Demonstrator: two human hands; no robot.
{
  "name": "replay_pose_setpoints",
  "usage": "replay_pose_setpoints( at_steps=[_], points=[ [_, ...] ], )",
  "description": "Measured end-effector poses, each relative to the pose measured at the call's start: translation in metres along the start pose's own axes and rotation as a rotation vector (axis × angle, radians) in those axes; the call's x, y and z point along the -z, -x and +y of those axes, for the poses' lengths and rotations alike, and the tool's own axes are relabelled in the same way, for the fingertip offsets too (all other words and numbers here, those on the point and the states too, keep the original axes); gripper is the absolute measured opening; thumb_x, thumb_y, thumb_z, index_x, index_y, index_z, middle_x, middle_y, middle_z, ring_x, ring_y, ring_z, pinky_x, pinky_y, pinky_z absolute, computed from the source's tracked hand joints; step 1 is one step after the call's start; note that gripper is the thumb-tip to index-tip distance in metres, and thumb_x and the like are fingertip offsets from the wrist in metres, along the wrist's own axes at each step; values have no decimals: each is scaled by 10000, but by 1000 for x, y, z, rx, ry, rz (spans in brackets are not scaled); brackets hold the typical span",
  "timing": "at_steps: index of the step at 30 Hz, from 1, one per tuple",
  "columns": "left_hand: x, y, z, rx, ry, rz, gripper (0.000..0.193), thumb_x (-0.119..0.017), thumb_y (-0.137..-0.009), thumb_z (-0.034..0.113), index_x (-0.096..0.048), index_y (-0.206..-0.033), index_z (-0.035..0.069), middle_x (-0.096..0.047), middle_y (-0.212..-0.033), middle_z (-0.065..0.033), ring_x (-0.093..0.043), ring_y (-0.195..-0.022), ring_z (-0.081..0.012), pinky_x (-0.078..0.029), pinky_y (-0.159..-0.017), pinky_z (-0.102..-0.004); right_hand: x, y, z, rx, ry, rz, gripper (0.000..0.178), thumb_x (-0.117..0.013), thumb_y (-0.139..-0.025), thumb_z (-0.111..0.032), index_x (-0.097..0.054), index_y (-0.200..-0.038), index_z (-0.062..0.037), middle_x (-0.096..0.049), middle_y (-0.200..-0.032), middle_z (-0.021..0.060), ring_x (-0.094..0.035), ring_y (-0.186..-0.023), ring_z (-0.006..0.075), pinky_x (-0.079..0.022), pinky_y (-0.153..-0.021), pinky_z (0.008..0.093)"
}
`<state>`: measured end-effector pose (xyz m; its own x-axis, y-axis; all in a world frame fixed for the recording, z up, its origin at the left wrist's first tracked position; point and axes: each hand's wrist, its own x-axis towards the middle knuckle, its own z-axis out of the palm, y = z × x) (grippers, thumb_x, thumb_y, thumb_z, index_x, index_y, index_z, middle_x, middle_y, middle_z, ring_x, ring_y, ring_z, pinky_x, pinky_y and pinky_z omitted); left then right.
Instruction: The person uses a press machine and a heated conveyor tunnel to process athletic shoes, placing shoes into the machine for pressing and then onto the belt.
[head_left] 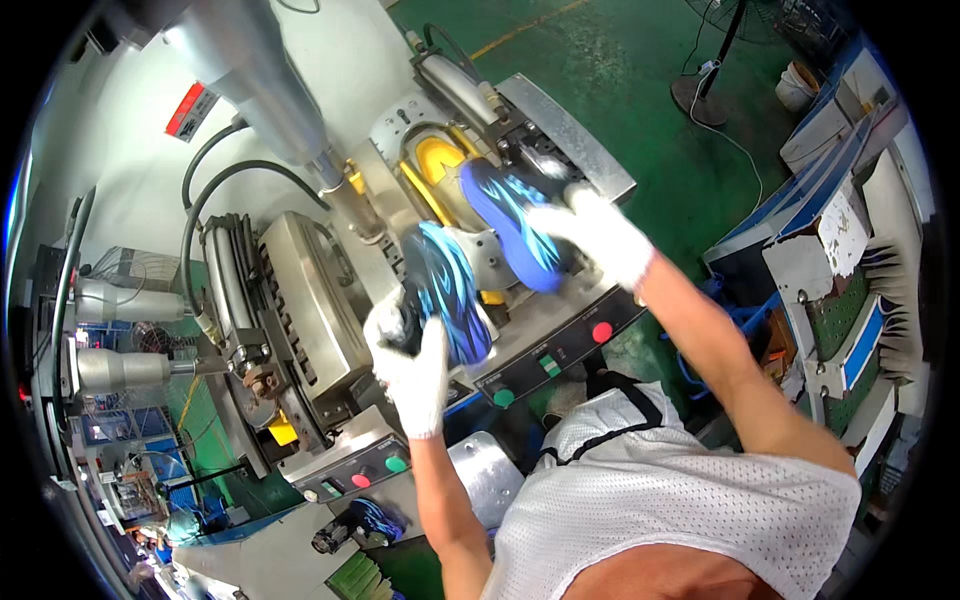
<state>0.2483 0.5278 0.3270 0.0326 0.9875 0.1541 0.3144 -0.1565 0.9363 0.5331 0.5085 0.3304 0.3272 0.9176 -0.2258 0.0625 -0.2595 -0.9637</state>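
My left hand [408, 365], in a white knitted glove, is closed on a black shoe with a blue wavy pattern [450, 290]. My right hand [605, 235], gloved the same way and blurred by motion, is closed around the side of a second blue and black shoe [515, 225]. Both shoes are held over the front of a metal press [590, 135], toes and heels hard to tell apart. Beyond the right shoe, a yellow shoe-shaped pad [438, 158] lies in the press bed. The fingertips of both hands are partly hidden.
A control panel with red and green buttons [550, 350] runs along the press's near edge. To the left stands a second press station [315, 300] with its own panel. Another blue-patterned shoe [375, 520] rests at lower left. A rack with bristles [850, 300] stands right.
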Motion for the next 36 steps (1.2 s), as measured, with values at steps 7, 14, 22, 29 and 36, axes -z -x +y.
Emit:
replay_pose_setpoints(
  at_steps=[7, 14, 22, 29, 36],
  points=[
    [91, 216, -48, 548, -135, 55, 619, -770, -791, 34, -519, -1352, -30, -629, -1270, -142, -607, -1179, -252, -473, -1062, -387, -154, -280, 119, 269, 965, 332, 466, -636, -908, -387, -691, -1217, -43, -706, -1217, 244, -706, -1086, 386, -539, -954, 492],
    [102, 426, -173, 963, -655, 800, 534, -735, -899, 137, -462, -1331, -20, -576, -1239, -196, -595, -1130, -344, -475, -1010, -447, -163, -253, 91, 419, 1095, 279, 534, -543, -881, -516, -790, -976, -53, -742, -1061, 244, -712, -1048, 402, -540, -913, 509],
    [82, 466, -252, 1199, -358, 945, 731, -713, -961, 308, -361, -1519, -5, -503, -1459, -239, -500, -1342, -397, -406, -1111, -459, -155, -171, 40, 480, 1011, -83, 673, -691, -896, -545, -684, -1263, 20, -751, -1143, 205, -742, -965, 364, -547, -879, 455],
    [101, 502, -205, 944, -16, 891, 612, -678, -980, 152, -408, -1488, -58, -518, -1465, -258, -518, -1385, -349, -419, -1156, -433, -205, 129, 179, 1086, 1108, -626, 843, -752, -865, -187, -329, -1538, 93, -342, -1582, 335, -324, -1508, 473, -255, -1259, 526],
    [126, 556, -195, 926, -179, 1067, 721, -786, -856, 97, -412, -1446, -83, -491, -1431, -250, -494, -1367, -355, -388, -1177, -438, -248, 190, 212, 1038, 1505, -862, 1064, -789, -786, -413, -281, -1574, 89, -255, -1637, 332, -199, -1546, 496, -155, -1273, 558]
  ],
)
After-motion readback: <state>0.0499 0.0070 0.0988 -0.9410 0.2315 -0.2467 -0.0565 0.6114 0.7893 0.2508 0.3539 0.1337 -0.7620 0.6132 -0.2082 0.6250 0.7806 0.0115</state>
